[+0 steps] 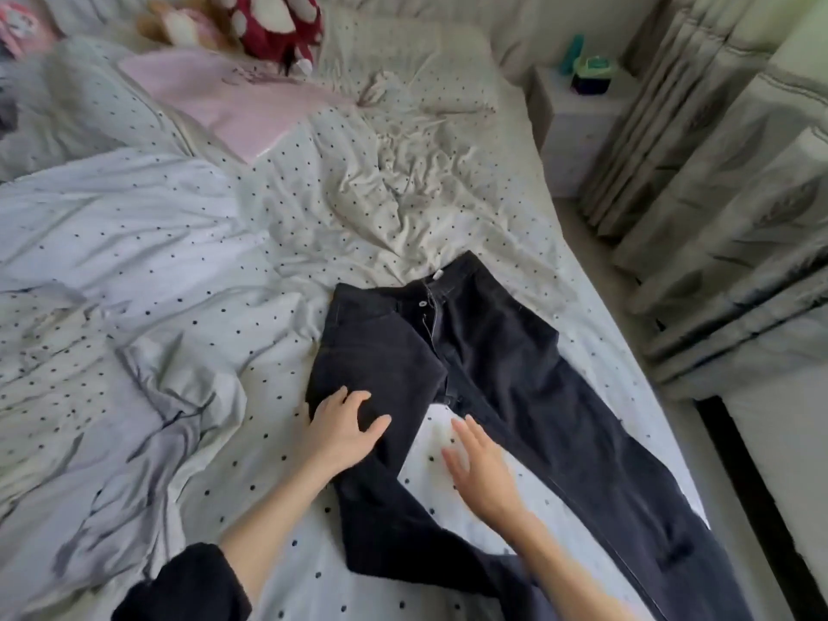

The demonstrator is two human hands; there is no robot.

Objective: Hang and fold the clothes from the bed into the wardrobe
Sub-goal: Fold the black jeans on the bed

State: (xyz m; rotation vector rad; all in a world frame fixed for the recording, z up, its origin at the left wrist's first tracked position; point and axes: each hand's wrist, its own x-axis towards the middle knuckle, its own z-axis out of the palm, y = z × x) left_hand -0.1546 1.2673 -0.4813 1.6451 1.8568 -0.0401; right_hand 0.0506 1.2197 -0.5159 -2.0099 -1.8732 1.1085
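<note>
Jeans (488, 365) lie flat on the bed (224, 271), front up, waistband at the far end, legs splayed toward the person in a V w/ bare sheet showing between them.

L hand (342, 428): fingers spread, mostly straight, palm pressing the jeans' left leg at thigh level. No grip, just pinning/smoothing.
R hand (481, 468): open, fingers relaxed, over the sheet in the gap between the legs, just beside the right leg. Holds nothing; slightly blurred, can't tell if it touches the sheet.

Step in hand, imo: flatten + line up legs before folding.

To do it well:
- keep L hand pinning the left leg so the waistband doesn't drag
- R hand takes the right leg by its inner seam, lays it over the left leg, seams matched
- smooth from the waistband down, push creases out toward the hems
- then fold hems up toward the waistband

Risk: the rumpled duvet (112, 262) left of the jeans could catch the edge.
</note>
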